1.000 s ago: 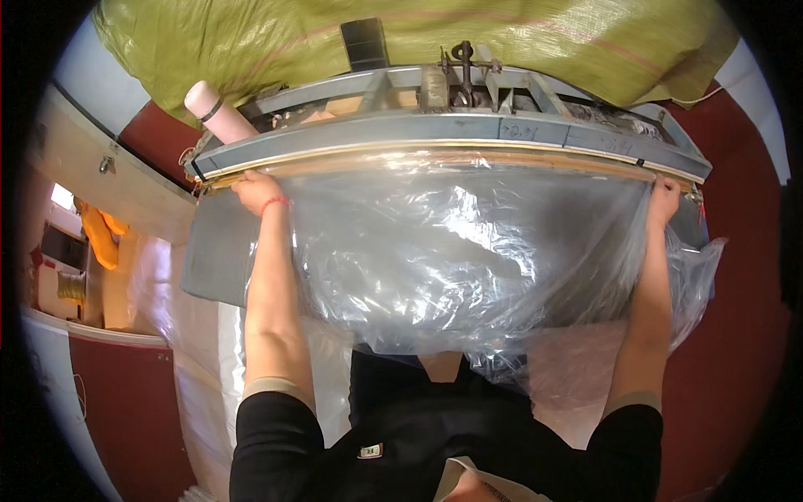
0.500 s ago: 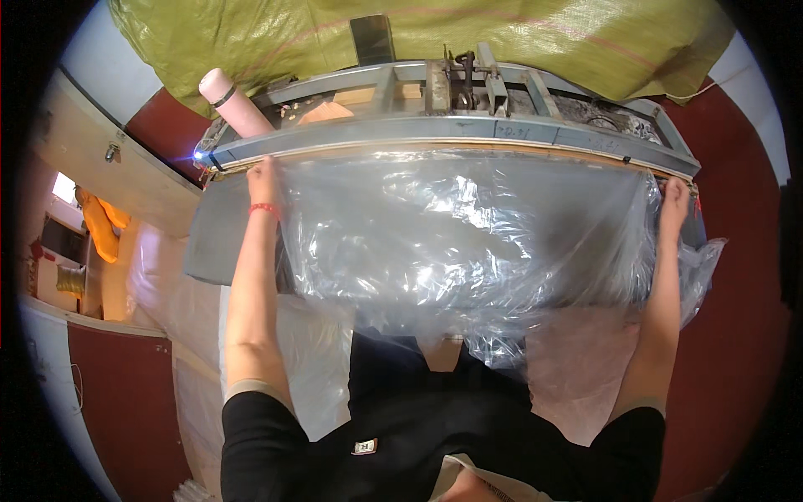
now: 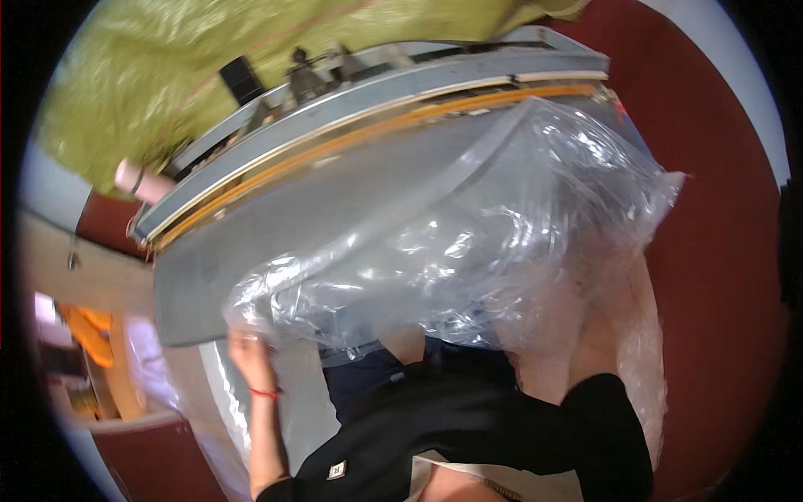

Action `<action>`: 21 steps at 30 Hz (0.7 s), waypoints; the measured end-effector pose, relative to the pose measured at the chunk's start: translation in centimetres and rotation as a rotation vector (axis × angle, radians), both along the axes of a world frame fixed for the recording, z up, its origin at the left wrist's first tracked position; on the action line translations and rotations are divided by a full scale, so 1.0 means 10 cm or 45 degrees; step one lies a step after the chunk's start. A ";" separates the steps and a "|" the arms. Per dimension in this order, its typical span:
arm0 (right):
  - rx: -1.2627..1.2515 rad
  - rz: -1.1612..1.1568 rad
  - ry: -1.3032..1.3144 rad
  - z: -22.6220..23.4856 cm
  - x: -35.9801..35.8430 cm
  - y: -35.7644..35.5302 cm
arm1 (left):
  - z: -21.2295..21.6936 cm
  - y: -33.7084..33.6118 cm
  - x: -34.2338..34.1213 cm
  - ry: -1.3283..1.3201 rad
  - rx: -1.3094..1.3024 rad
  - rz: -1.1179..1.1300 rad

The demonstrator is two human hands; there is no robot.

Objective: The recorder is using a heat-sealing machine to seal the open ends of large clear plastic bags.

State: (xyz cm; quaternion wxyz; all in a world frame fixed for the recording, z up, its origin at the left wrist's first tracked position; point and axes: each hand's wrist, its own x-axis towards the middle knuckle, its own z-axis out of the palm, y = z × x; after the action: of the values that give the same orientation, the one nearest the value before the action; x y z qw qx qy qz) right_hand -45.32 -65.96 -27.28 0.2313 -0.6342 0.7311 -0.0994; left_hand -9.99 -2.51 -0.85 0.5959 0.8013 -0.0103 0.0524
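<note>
Pulled back off the grey machine bed (image 3: pixel 276 243) since a moment ago: clear plastic sheet (image 3: pixel 468 251) now bunched and ballooning toward the body instead of stretched flat along the orange-edged bar (image 3: pixel 376 134). Swung hard to the right too, that whole view, bar now slanting up across the top.

Left hand (image 3: pixel 247 345) down at the near left corner of the sheet, fingers pinched on its crumpled edge, red band at the wrist. Right hand lost somewhere behind the plastic at right; only a blurred forearm showing through the film, grip impossible to tell.

Hard to read under the sheet: a dark shape near the bed's front edge, smeared by glare and folds. Blurred as well, the black knob (image 3: pixel 303 71) on the machine top.

Off to the upper left, olive-green cover (image 3: pixel 159 92) draped behind the machine, with a pale pink roll (image 3: pixel 138 180) poking out at the bar's left end. Small white square patch (image 3: pixel 336 470) on the black shirt (image 3: pixel 468 435), markings too small to make out. Orange object (image 3: pixel 88 330) at far left, out of focus.

Bare grey bed open at left of the sheet; red floor (image 3: pixel 719 276) open at right.
</note>
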 end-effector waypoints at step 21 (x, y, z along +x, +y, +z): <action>0.523 0.620 -0.933 0.36 0.34 1.56 | -1.29 -2.43 -0.73 -0.438 1.066 -2.186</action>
State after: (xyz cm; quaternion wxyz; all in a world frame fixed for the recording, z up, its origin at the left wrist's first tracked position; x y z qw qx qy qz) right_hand -41.93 -50.36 -23.68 0.6104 -0.6514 0.4364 -0.1127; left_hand -17.27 -26.84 -13.77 0.0882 0.6495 -0.6965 -0.2920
